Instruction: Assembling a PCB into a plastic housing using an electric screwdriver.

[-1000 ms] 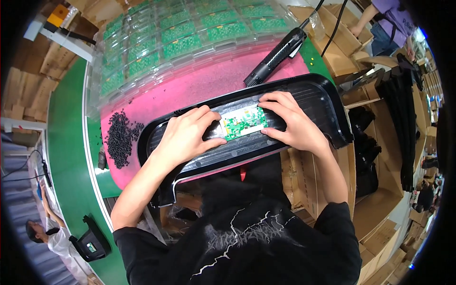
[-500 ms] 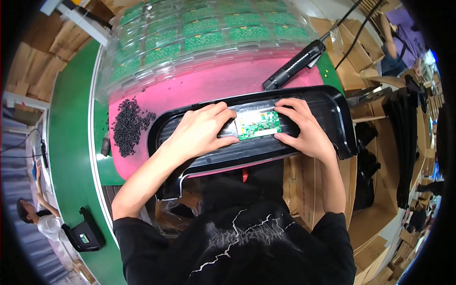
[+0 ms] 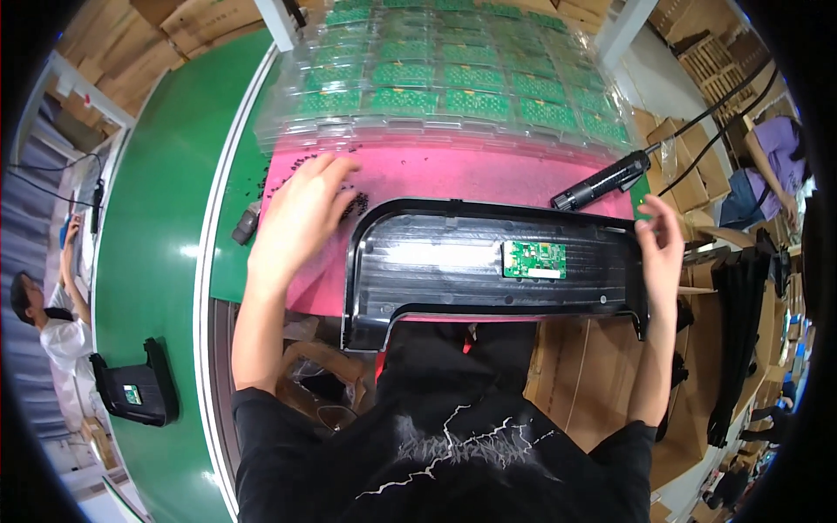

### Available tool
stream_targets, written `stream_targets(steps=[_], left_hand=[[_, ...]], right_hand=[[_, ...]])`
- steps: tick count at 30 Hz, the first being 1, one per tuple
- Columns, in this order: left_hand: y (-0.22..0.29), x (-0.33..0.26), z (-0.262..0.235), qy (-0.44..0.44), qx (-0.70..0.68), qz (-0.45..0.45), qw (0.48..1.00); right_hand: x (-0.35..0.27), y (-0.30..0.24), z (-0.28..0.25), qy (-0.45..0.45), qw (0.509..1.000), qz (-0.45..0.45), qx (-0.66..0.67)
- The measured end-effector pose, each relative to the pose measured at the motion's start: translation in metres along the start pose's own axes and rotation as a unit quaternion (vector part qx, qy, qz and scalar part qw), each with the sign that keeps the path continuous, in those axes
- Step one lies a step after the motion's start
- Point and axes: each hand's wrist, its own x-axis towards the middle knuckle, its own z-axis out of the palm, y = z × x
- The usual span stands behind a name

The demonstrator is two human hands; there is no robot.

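Observation:
A long black plastic shell (image 3: 436,296) lies with its hollow side up on the pink mat (image 3: 418,174). Inside it, right of the middle, rests a green circuit board (image 3: 535,261). My left hand (image 3: 301,213) hovers over the heap of small black screws (image 3: 356,203), fingers loosely stretched and apart; it covers most of the heap. At the shell's right end is my right hand (image 3: 661,248), its fingers bent but apart, with nothing seen in them. The thumb side is close to the shell's rim; whether it touches I cannot tell. A black electric screwdriver (image 3: 602,180) lies just beyond.
Stacked clear plastic trays (image 3: 436,100) of green boards stand at the back. A small dark object (image 3: 246,225) sits left of the mat. Another black shell (image 3: 135,383) with a board lies on the green surface (image 3: 166,174) at left. People work at both sides; cardboard boxes (image 3: 575,375) stand at right.
Both hands have let go of the circuit board, which now lies in the shell. My left hand has moved left to the screws, my right hand right to the shell's end. The view has shifted.

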Motion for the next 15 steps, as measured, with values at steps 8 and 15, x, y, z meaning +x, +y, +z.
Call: stream_targets(steps=[8, 15], left_hand=[[-0.047, -0.031, 0.016, -0.041, 0.048, -0.058, 0.996], [-0.047, -0.026, 0.022, -0.007, 0.047, -0.068, 0.997]], right_hand=[[0.087, 0.019, -0.011, -0.081, 0.983, 0.141, 0.082], [0.099, -0.018, 0.047, 0.052, 0.973, 0.000, 0.224]])
